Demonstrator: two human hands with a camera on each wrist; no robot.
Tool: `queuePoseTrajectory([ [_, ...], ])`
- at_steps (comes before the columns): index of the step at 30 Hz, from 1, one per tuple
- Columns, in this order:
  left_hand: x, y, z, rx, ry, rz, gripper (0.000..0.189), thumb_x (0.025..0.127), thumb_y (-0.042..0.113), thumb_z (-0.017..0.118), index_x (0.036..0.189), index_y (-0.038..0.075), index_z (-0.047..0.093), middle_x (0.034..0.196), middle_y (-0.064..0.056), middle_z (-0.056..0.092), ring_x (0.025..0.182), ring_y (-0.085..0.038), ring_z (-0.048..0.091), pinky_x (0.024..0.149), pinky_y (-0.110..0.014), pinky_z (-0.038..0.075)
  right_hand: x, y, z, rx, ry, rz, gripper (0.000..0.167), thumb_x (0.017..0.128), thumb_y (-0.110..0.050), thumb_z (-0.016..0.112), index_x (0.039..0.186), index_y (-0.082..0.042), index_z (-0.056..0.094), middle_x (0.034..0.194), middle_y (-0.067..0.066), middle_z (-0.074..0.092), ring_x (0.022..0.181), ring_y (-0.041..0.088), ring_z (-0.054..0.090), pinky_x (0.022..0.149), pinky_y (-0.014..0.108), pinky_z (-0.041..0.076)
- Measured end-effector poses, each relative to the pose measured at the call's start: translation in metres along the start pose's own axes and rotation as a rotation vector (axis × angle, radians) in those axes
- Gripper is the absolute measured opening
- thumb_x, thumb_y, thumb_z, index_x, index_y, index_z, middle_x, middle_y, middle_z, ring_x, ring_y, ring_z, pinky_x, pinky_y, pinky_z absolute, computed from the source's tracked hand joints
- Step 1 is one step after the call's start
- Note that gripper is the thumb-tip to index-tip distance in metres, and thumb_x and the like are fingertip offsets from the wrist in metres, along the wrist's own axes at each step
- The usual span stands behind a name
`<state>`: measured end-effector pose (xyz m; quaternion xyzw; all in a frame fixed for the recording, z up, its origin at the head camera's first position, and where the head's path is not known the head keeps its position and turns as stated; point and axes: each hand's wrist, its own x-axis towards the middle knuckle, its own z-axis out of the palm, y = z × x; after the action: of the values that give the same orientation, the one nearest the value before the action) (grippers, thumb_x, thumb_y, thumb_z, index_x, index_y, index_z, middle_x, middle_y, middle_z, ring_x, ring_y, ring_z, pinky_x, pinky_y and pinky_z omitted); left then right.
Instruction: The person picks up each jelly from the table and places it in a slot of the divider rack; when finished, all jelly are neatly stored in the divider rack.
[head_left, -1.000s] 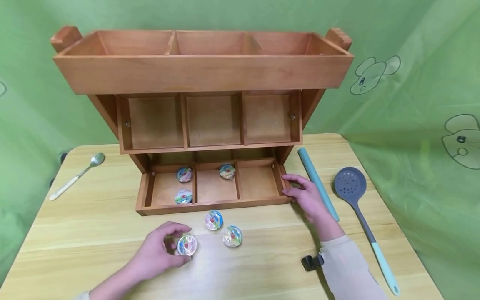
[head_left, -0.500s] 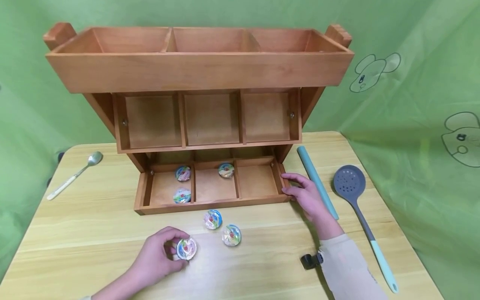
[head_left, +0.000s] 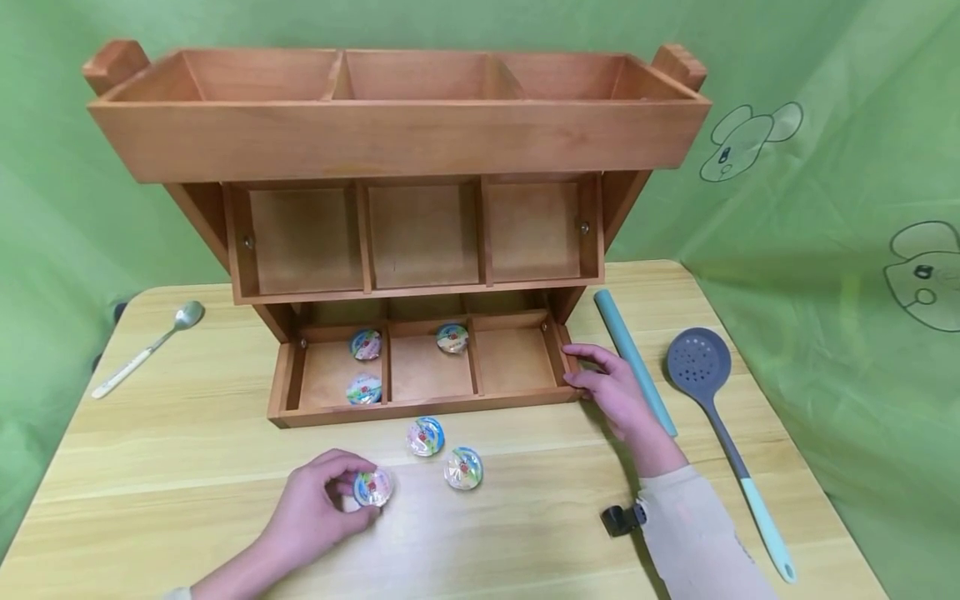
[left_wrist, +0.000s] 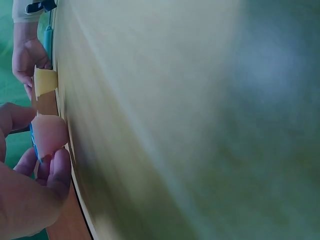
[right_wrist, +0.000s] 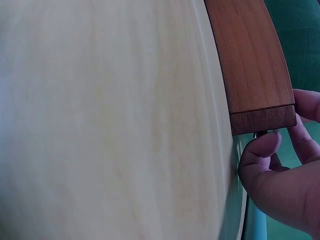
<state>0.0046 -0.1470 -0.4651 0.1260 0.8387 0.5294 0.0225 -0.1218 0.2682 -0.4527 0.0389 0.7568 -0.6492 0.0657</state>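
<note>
My left hand [head_left: 311, 504] pinches a small jelly cup [head_left: 372, 487] between thumb and fingers, close over the table in front of the rack. In the left wrist view the cup's pink body [left_wrist: 50, 134] shows, its blue-edged lid facing left. Two more jelly cups, one nearer the rack [head_left: 425, 437] and one to its right [head_left: 462, 468], sit on the table beside it. At the right end of the wooden rack's lowest tray [head_left: 420, 410], my right hand [head_left: 618, 396] holds the end board, the thumb [right_wrist: 265, 145] against its outer face and a finger at the top edge.
Two jelly cups lie in the tray's left compartment [head_left: 322, 371], one in the middle. A spoon [head_left: 150, 348] lies left of the rack. Right of it are a blue-green stick [head_left: 636, 362] and a skimmer [head_left: 699, 367]. Green cloth [head_left: 825, 208] hangs behind.
My left hand lifts and turns the jelly cup slightly in its fingers, then lowers it a little. My right hand stays at the tray's end. The head view shifts slightly.
</note>
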Motion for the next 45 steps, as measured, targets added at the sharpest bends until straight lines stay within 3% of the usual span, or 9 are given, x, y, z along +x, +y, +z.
queuePoseTrajectory([
  [5,0.002,-0.003,0.000,0.016,0.020,0.025,0.045,0.057,-0.007,0.090,0.096,0.008,0.073,0.097,0.004,0.068,0.078,-0.011,0.063,0.069,-0.026,0.058,-0.001,0.000,0.000,-0.003,-0.001,0.001,0.046,0.089,0.003,0.066,0.134,0.003,0.057,0.136,0.014,0.050,0.076,0.011,0.058,0.065,0.025,0.051],
  [12,0.017,0.005,-0.011,0.038,-0.021,0.128,0.047,0.057,-0.004,0.092,0.098,0.010,0.074,0.100,0.005,0.067,0.074,-0.010,0.060,0.062,-0.028,0.055,0.000,-0.001,-0.001,0.001,-0.005,0.002,0.046,0.090,0.004,0.065,0.134,0.004,0.057,0.133,0.016,0.049,0.077,0.013,0.060,0.065,0.025,0.053],
  [17,0.035,0.017,-0.020,-0.048,-0.060,0.149,0.048,0.059,-0.005,0.092,0.101,0.008,0.074,0.104,0.001,0.067,0.079,-0.014,0.063,0.068,-0.029,0.058,0.000,-0.002,-0.002,0.000,-0.004,0.001,0.046,0.089,0.004,0.066,0.134,0.004,0.057,0.133,0.017,0.049,0.076,0.013,0.060,0.065,0.026,0.053],
  [23,0.062,0.032,-0.022,-0.117,-0.105,0.117,0.047,0.061,-0.008,0.090,0.104,0.005,0.073,0.105,-0.003,0.066,0.083,-0.019,0.065,0.074,-0.032,0.059,0.001,-0.003,-0.002,0.000,-0.004,-0.001,0.046,0.089,0.003,0.066,0.134,0.003,0.057,0.134,0.016,0.050,0.076,0.012,0.059,0.066,0.026,0.052],
  [30,0.105,0.045,-0.019,-0.093,-0.134,0.097,0.042,0.066,0.000,0.091,0.104,0.004,0.073,0.099,-0.004,0.066,0.077,-0.020,0.064,0.066,-0.031,0.058,0.001,-0.004,-0.002,0.003,0.002,-0.004,0.046,0.088,0.004,0.066,0.133,0.004,0.057,0.130,0.014,0.051,0.076,0.011,0.058,0.065,0.025,0.052],
  [36,0.137,0.043,-0.007,-0.097,-0.132,0.034,0.042,0.067,0.006,0.093,0.104,0.003,0.074,0.095,-0.006,0.066,0.077,-0.021,0.065,0.067,-0.028,0.058,0.001,-0.002,-0.002,0.002,0.004,-0.002,0.045,0.088,0.004,0.066,0.133,0.004,0.057,0.130,0.013,0.052,0.075,0.011,0.058,0.064,0.025,0.052],
  [45,0.162,0.036,0.021,-0.098,-0.146,-0.080,0.040,0.066,0.009,0.094,0.101,0.005,0.075,0.086,-0.006,0.065,0.078,-0.020,0.060,0.067,-0.030,0.054,0.000,-0.001,0.001,0.000,0.003,-0.002,0.045,0.088,0.004,0.066,0.133,0.003,0.058,0.131,0.015,0.051,0.077,0.012,0.059,0.066,0.025,0.052],
])
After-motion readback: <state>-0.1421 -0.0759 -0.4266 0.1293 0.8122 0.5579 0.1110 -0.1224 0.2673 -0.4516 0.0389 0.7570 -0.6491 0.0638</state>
